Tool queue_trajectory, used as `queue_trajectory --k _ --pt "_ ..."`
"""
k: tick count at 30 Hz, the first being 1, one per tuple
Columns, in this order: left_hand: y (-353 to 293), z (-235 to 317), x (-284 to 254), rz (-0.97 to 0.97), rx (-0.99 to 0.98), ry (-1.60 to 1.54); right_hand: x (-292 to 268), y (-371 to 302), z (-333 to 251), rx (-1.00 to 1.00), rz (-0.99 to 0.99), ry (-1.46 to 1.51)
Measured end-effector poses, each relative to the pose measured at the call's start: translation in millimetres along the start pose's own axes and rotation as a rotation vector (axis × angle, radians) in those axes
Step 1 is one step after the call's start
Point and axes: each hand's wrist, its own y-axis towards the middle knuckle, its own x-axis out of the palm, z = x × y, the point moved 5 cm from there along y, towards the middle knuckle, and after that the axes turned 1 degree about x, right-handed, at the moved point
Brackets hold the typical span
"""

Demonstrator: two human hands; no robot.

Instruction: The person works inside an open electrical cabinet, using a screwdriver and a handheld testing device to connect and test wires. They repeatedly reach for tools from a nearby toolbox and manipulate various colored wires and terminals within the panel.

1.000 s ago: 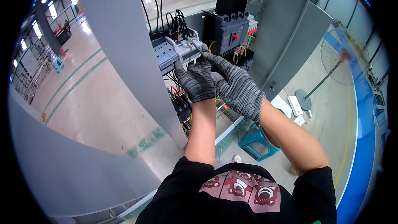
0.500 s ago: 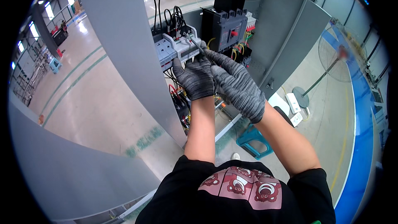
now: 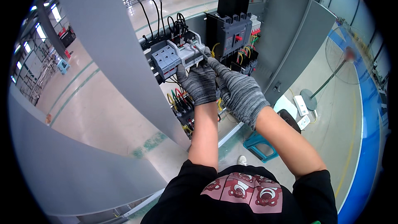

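Both my hands wear grey-black knitted gloves. My left hand (image 3: 199, 85) is closed at the lower edge of a white-and-grey electrical module (image 3: 190, 54), thumb at its left front corner; some fingertips are hidden. From my right hand (image 3: 242, 93) reaches the thin metal shaft of a screwdriver (image 3: 200, 50), angled up and left to the top of the module. Its handle is hidden in the glove. Left of the module, a grey modular circuit breaker (image 3: 165, 59) sits on the same row. Several black wires (image 3: 179, 24) rise behind the module.
A large dark breaker (image 3: 234, 35) with a red lever stands right of my hands inside the grey cabinet (image 3: 286, 29). Coloured wires and contactors (image 3: 181, 110) lie below. Behind my right arm are a teal stool (image 3: 260, 147) and a standing fan (image 3: 309, 98).
The view has shifted, so the cabinet's left part shows more of the grey breaker. Both hands stay at the module, and the screwdriver still points at its top.
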Motion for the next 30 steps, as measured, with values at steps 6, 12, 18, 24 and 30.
queue_trajectory --k 6,12,18,24,30 --pt "-2.8 -1.2 9.0 -0.012 0.075 0.042 1.4 -7.7 -5.7 0.026 -0.037 -0.11" --pt "-3.9 -0.3 7.6 0.06 0.067 -0.021 -0.6 -2.9 -10.2 0.047 -0.13 -0.114" --pt "-4.1 0.6 11.5 0.021 0.128 0.037 -0.5 -1.7 -5.1 0.033 -0.135 0.102" --pt "-4.9 3.7 6.2 -0.031 0.112 0.052 1.5 -2.6 10.4 -0.153 0.054 0.713" --pt "-30.3 3.5 -2.8 0.174 -0.038 0.102 21.0 0.5 25.1 0.168 -0.472 1.542"
